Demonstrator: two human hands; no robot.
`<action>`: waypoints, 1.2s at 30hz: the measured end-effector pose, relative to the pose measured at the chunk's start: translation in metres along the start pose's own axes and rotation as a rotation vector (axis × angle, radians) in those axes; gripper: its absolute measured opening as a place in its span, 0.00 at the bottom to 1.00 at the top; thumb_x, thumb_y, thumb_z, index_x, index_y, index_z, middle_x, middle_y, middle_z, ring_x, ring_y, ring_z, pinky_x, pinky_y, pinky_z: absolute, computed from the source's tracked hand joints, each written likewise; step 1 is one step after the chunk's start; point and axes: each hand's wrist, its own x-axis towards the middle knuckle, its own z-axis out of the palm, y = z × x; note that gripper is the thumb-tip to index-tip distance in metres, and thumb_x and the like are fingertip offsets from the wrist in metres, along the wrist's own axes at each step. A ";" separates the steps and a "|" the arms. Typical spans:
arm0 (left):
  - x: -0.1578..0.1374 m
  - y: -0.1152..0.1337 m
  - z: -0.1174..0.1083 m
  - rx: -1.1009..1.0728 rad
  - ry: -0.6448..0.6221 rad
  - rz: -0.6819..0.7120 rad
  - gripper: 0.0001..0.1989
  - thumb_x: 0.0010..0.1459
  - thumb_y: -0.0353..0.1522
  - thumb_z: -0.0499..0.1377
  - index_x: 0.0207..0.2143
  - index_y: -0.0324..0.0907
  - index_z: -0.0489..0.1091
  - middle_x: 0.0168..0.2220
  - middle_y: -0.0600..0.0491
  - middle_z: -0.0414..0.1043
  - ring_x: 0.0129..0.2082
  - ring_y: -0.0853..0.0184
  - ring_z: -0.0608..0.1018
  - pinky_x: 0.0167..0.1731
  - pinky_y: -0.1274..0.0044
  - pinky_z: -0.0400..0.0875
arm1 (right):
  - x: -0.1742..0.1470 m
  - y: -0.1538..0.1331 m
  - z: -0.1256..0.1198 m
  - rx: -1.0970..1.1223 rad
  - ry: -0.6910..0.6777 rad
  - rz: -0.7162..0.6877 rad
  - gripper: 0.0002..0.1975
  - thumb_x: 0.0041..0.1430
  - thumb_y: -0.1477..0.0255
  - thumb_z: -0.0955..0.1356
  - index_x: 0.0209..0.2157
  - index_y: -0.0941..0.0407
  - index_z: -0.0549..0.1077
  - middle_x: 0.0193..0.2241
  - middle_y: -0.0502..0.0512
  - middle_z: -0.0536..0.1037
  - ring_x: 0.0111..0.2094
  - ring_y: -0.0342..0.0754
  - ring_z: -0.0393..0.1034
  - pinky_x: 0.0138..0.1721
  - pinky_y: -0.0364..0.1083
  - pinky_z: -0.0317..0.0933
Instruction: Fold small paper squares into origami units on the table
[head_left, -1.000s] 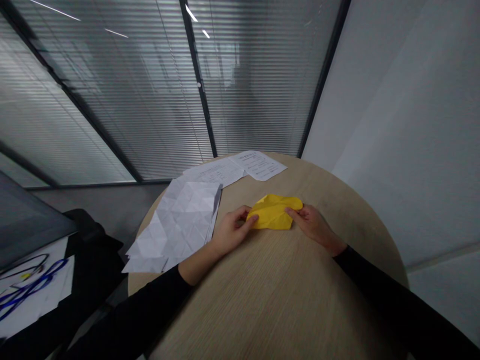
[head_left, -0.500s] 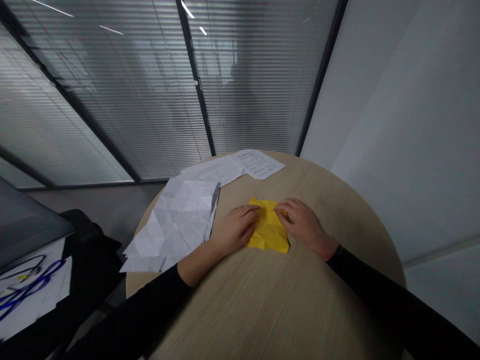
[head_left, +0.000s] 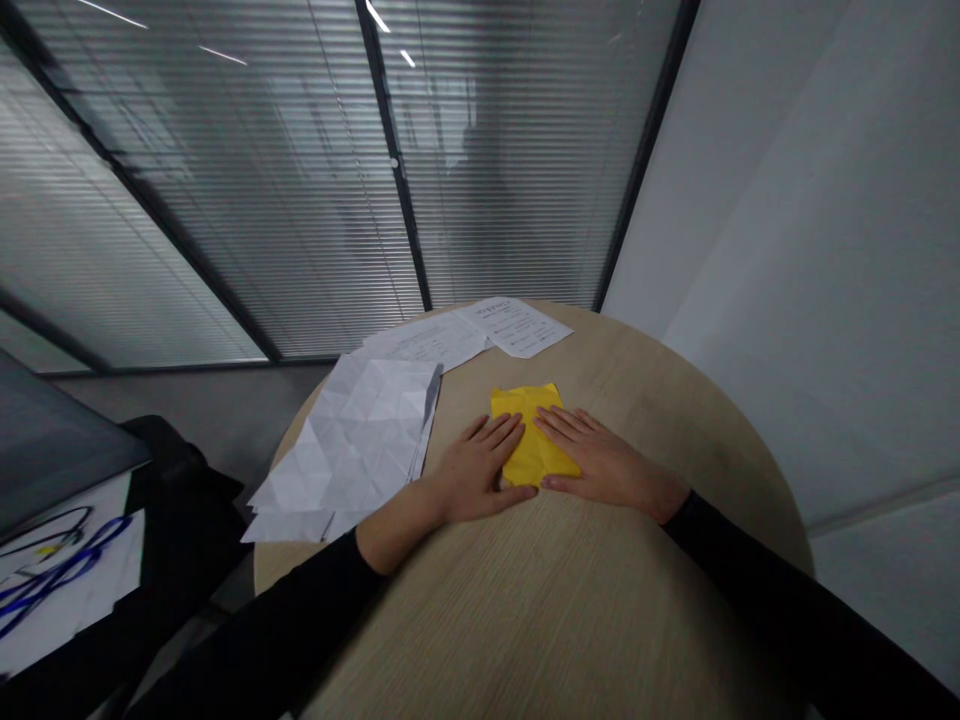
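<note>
A creased yellow sheet of paper [head_left: 534,450] lies on the round wooden table [head_left: 540,600]. My left hand [head_left: 480,468] rests flat over its left side, fingers stretched and thumb along the near edge. From the other side, my right hand [head_left: 596,460] lies flat on the paper's right part, its fingers spread and pointing toward the left hand. The two thumbs almost meet at the near edge. Parts of the paper's left and right sides are hidden beneath the fingers.
Creased white sheets [head_left: 360,430] lie in a pile at the table's left. Printed pages [head_left: 517,328] are along the far edge. Blue cords [head_left: 64,570] lie on white paper at lower left. A glass partition with blinds [head_left: 300,200] and a white wall [head_left: 840,250] stand beyond.
Both hands have gone from bent fingers at the paper's upper side edges to lying flat on it. The yellow paper has shifted slightly away from me and looks flatter.
</note>
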 end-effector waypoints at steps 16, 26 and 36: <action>0.007 -0.002 -0.016 -0.168 0.163 -0.111 0.19 0.85 0.41 0.53 0.52 0.45 0.82 0.48 0.46 0.90 0.46 0.57 0.91 0.47 0.66 0.84 | -0.001 0.008 -0.034 0.164 0.091 -0.112 0.37 0.73 0.58 0.77 0.78 0.44 0.72 0.70 0.60 0.83 0.67 0.66 0.81 0.72 0.68 0.72; 0.005 0.001 -0.015 -0.188 0.249 -0.107 0.20 0.79 0.48 0.62 0.61 0.46 0.78 0.51 0.44 0.89 0.45 0.56 0.90 0.49 0.64 0.84 | 0.000 0.021 -0.022 0.257 0.176 -0.046 0.18 0.85 0.65 0.65 0.57 0.47 0.88 0.53 0.58 0.92 0.56 0.61 0.87 0.68 0.67 0.75; 0.012 -0.005 -0.008 -0.150 0.310 -0.384 0.13 0.80 0.41 0.62 0.56 0.45 0.79 0.36 0.50 0.85 0.35 0.57 0.85 0.39 0.68 0.78 | 0.011 0.007 0.002 0.358 0.340 0.275 0.32 0.79 0.64 0.71 0.79 0.44 0.67 0.67 0.62 0.84 0.59 0.62 0.85 0.62 0.64 0.81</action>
